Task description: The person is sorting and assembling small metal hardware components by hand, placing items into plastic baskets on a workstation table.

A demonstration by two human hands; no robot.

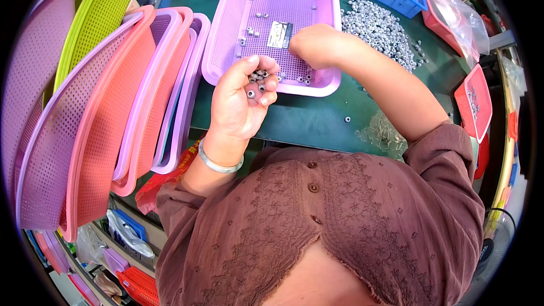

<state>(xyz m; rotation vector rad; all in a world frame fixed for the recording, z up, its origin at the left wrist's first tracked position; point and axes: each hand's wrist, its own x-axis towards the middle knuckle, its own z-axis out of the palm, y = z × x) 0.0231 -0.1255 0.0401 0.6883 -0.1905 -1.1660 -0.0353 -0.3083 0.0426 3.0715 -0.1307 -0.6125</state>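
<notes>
Cups beads in left hand, curling fingers, at basket's seven o'clock; holds right hand at four, cannot tell finger state.

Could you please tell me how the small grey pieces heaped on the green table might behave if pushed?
The small grey pieces would probably scatter, since they lie loose with strays around the heap. Their rounded shapes suggest that some may roll. Each is likely easy to lift, as the left hand cups several similar ones at once.
</notes>
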